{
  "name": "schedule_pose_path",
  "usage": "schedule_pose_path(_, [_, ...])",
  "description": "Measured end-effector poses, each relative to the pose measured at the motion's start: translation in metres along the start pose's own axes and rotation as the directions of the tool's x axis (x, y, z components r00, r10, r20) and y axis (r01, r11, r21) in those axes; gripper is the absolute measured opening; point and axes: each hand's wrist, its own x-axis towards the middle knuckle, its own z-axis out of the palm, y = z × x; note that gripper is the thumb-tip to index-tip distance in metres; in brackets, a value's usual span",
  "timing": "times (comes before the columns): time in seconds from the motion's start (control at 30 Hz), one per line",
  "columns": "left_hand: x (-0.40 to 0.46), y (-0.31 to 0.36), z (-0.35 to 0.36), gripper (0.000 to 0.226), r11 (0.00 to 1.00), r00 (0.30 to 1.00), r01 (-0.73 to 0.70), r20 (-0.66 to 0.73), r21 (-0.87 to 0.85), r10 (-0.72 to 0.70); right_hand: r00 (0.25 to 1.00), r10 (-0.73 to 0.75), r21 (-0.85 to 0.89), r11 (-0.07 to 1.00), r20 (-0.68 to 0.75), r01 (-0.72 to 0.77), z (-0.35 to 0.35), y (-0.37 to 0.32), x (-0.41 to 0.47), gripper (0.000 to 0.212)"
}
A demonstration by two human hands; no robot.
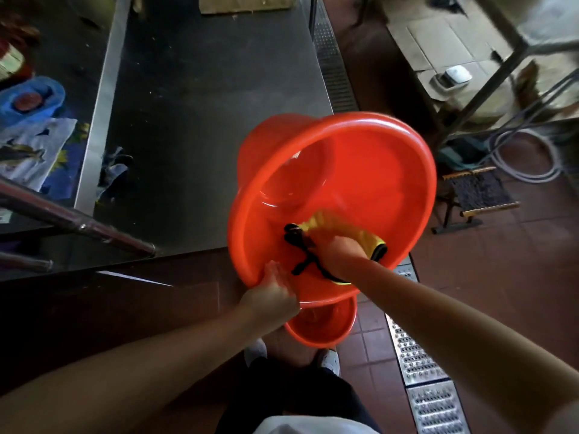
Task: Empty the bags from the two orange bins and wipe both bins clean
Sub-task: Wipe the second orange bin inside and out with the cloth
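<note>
left hand (272, 295) grips the rim of the tilted bin (369, 170). right hand (340, 249), inside it, clutches a yellow cloth (332, 225) against the wall. second bin (322, 327) below.

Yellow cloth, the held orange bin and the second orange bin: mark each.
yellow cloth (332, 225): head view, ruffled top edge.
held orange bin (404, 170): head view, inner right wall.
second orange bin (326, 335): head view, near rim.

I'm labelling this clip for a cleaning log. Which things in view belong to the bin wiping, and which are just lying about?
Part of the job:
- large orange bin, tilted, its rim gripped by the left hand
- yellow cloth, held inside it by the right hand
- second orange bin, on the floor below

Lying about:
- blue tub
- small woven stool
- coiled hose
</note>
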Motion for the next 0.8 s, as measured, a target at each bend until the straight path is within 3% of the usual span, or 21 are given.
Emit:
schedule_pose_path(0.1, [0.003,-0.003,-0.008,0.044,1.0,0.999,0.029,-0.015,0.006,-0.029,1.0,-0.006,-0.12,0.993,-0.012,0.004,-0.003,0.005,-0.026,0.031])
schedule_pose_path(0.23, [0.001,-0.011,-0.011,0.045,0.999,0.999,-0.034,0.003,0.008,0.034,0.994,-0.11,-0.019,0.994,-0.027,0.109,0.005,-0.014,-0.066,0.024])
schedule_pose_path(0.43, [0.002,-0.021,-0.016,0.03,0.992,0.995,-0.075,-0.079,-0.105,0.067,0.998,-0.053,-0.037,0.998,-0.044,0.051,-0.006,-0.029,-0.077,0.029])
schedule_pose_path(0.6, [0.002,-0.022,-0.017,0.04,0.99,0.981,-0.068,-0.187,-0.126,0.043,0.999,-0.033,0.005,0.999,0.002,0.033,-0.005,-0.039,-0.055,0.043])
schedule_pose_path(0.8, [-0.001,-0.02,-0.007,0.027,0.995,0.972,-0.05,-0.232,-0.083,0.03,0.999,0.026,0.084,0.996,0.02,-0.028,-0.002,-0.052,0.009,0.034])
